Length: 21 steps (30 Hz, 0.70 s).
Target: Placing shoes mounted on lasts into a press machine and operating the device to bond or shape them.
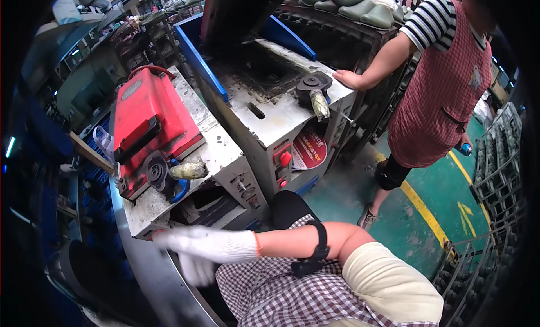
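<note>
My right hand (208, 242), in a white knit glove, reaches left across my body to the front edge of a grimy grey machine station (225, 158). Its fingers are stretched out and hold nothing. My left hand (194, 269), also gloved, sits just below it, partly hidden by the right wrist, so its grip is unclear. A black strap circles my right forearm (319, 248). Above my hands lies a red mould cover (149, 124) with a black knob and a yellowish wrapped handle (188, 170).
A second station (270, 107) with an open dark mould and a red button (286, 158) stands to the right. A co-worker in a red checked apron (444, 90) rests one hand on it. Racks (500, 158) line the right side on green floor with yellow lines.
</note>
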Available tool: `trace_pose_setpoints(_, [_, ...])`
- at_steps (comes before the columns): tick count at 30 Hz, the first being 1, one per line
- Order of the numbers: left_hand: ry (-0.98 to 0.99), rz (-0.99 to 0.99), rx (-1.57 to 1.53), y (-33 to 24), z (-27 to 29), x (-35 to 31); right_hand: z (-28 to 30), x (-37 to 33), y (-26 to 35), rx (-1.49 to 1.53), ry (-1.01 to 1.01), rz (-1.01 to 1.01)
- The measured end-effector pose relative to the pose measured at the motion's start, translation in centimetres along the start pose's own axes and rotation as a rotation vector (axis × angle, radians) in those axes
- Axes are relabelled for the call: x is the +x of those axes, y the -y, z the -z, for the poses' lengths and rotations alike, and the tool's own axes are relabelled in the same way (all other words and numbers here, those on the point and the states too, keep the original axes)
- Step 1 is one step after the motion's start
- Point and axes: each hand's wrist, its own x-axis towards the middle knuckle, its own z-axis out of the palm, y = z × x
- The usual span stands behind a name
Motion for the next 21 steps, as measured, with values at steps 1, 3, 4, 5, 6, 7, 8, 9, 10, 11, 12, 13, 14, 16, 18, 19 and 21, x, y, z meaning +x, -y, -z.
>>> trace_pose_setpoints(1, [0.139,-0.048,0.0,0.1,-2.4,-0.8,-1.0,-1.8,-0.1,0.062,0.112,-0.116])
trace_pose_setpoints(3, [0.465,-0.133,-0.018,0.5,-7.8,-2.7,-2.0,-4.7,0.9,0.288,0.264,-0.051])
trace_pose_setpoints(4, [0.643,-0.175,-0.02,0.7,-10.7,-3.7,-2.0,-6.5,1.6,0.498,0.352,-0.039])
trace_pose_setpoints(5, [0.83,-0.215,-0.026,0.9,-13.6,-4.7,-1.4,-7.9,2.5,0.561,0.349,-0.072])
trace_pose_setpoints(6, [1.025,-0.268,-0.042,1.0,-16.5,-5.7,-0.9,-9.4,3.1,0.691,0.424,-0.061])
trace_pose_setpoints(7, [1.203,-0.318,-0.062,1.1,-19.3,-6.7,-0.7,-11.3,3.3,0.619,0.327,0.001])
trace_pose_setpoints(8, [1.339,-0.369,-0.124,1.2,-22.2,-7.5,-0.4,-13.0,3.2,0.674,0.332,0.091])
trace_pose_setpoints(9, [1.494,-0.412,-0.107,1.0,-24.9,-8.1,0.1,-14.7,2.9,0.726,0.224,0.091])
trace_pose_setpoints(10, [1.633,-0.523,-0.127,0.7,-27.4,-8.7,0.5,-15.8,2.3,0.838,0.193,0.121])
trace_pose_setpoints(11, [1.724,-0.483,-0.171,0.3,-29.4,-9.7,0.9,-16.8,1.8,0.804,0.058,0.146])
trace_pose_setpoints(12, [1.842,-0.437,-0.2,-0.2,-31.4,-10.4,1.2,-17.6,1.2,0.827,0.164,0.255])
trace_pose_setpoints(13, [1.881,-0.562,-0.167,-0.6,-33.2,-11.0,1.4,-18.4,0.8,1.017,0.293,0.295])
trace_pose_setpoints(14, [1.946,-0.698,-0.112,-1.5,-34.8,-11.1,1.7,-18.9,0.7,1.126,0.383,0.343])
trace_pose_setpoints(16, [2.156,-0.962,0.057,-2.1,-38.5,-11.4,2.2,-19.9,1.3,1.118,0.223,0.375])
trace_pose_setpoints(18, [2.195,-1.085,0.155,-2.1,-40.8,-12.3,2.9,-21.6,3.4,0.816,-0.107,0.385])
trace_pose_setpoints(19, [2.149,-1.095,0.175,-2.3,-42.0,-12.0,3.4,-22.1,4.8,0.678,-0.202,0.451])
trace_pose_setpoints(21, [2.029,-1.114,0.295,-2.6,-44.6,-10.4,4.7,-22.2,7.7,0.452,-0.295,0.625])
